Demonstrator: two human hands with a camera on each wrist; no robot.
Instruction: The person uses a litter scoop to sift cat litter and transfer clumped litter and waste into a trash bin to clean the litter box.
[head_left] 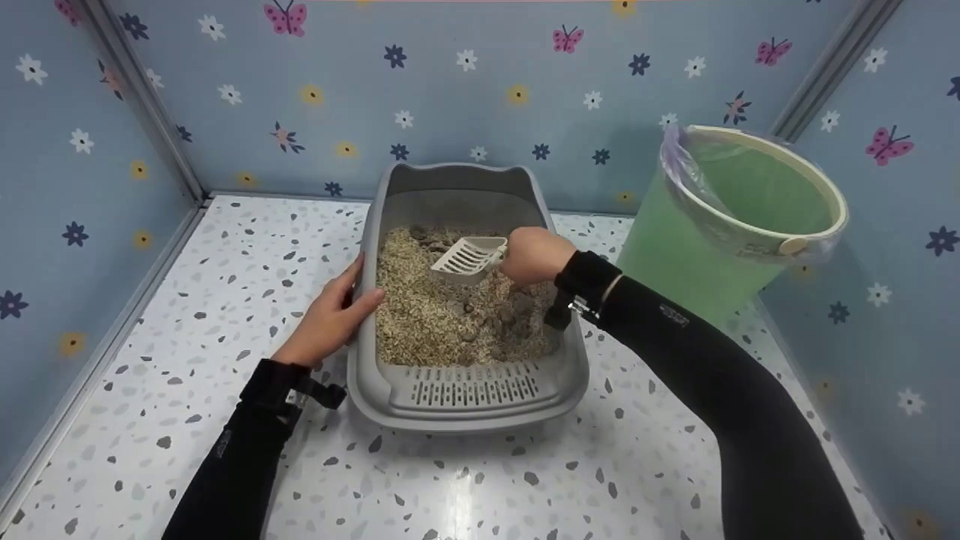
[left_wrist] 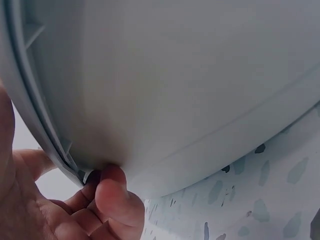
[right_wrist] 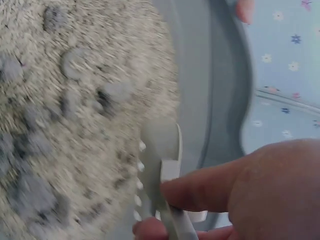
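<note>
A grey litter box (head_left: 469, 420) holds tan pellet litter (head_left: 416, 319) with darker clumps (head_left: 523, 304) mostly at its right. My left hand (head_left: 328, 319) grips the left rim, thumb over the top. In the left wrist view, its fingers (left_wrist: 120, 200) curl beneath the rim against the outer wall. Above the litter, my right hand (head_left: 536, 256) holds a pale slotted litter scoop (head_left: 471, 259) by its handle. No clump shows in the scoop's pan. The right wrist view has the thumb (right_wrist: 205, 192) pressed along the scoop handle, with the pan blurred.
To the right stands a green bin (head_left: 675, 247) with a cream rim and a thin plastic liner (head_left: 686, 176). Flower-patterned panels (head_left: 450, 75) close off the back and both sides. The floor (head_left: 247, 247) is white with grey specks.
</note>
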